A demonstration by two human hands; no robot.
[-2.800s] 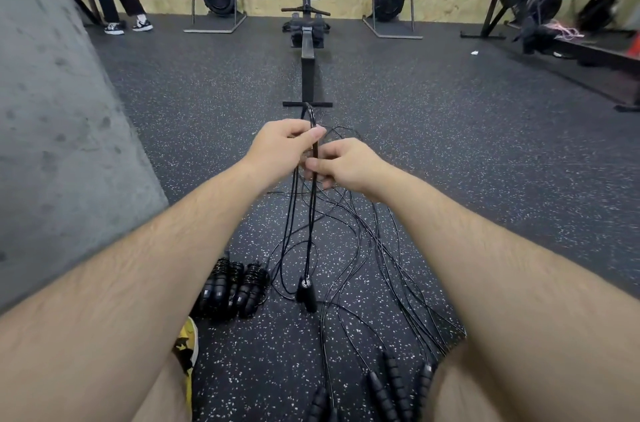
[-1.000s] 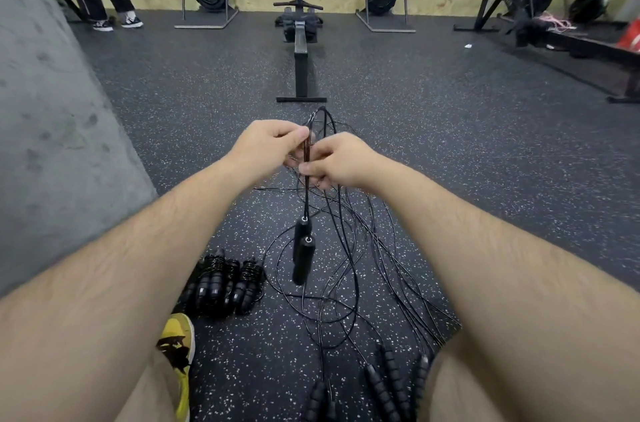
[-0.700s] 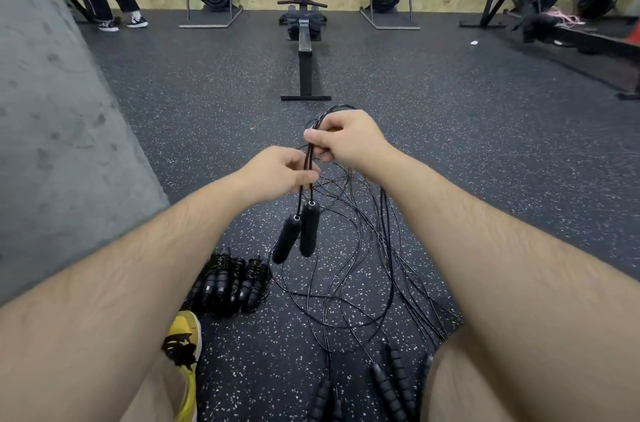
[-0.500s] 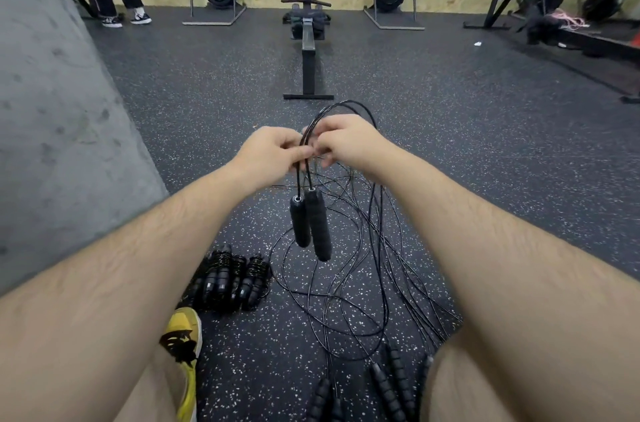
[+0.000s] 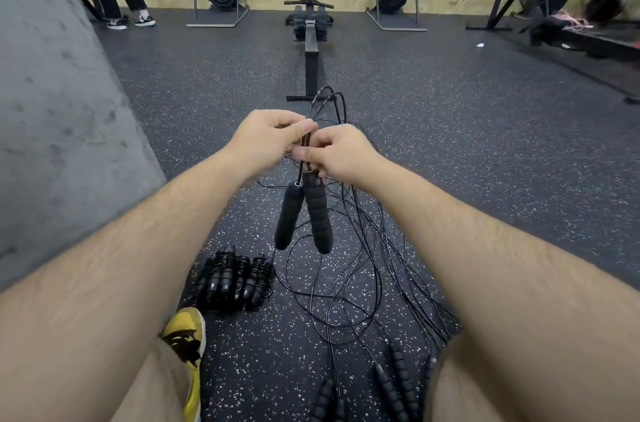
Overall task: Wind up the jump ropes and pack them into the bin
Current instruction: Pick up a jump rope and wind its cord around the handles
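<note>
Both hands, left hand (image 5: 268, 137) and right hand (image 5: 337, 153), pinch the thin floppy rope (image 5: 341, 110) mid-frame; handles (image 5: 304, 217) dangle, tangles easily, so grab near those.

Pinching jump-rope cord (image 5: 300, 172) w/ L hand (image 5: 266, 141) & R hand (image 5: 337, 153) just above its two dangling foam handles (image 5: 318, 214); below-left of handles on floor (image 5: 485, 144), wound rope bundles (image 5: 235, 279); beneath & right of handles, loose cord tangle (image 5: 349, 286); beyond handles, rowing machine (image 5: 311, 58).
</note>
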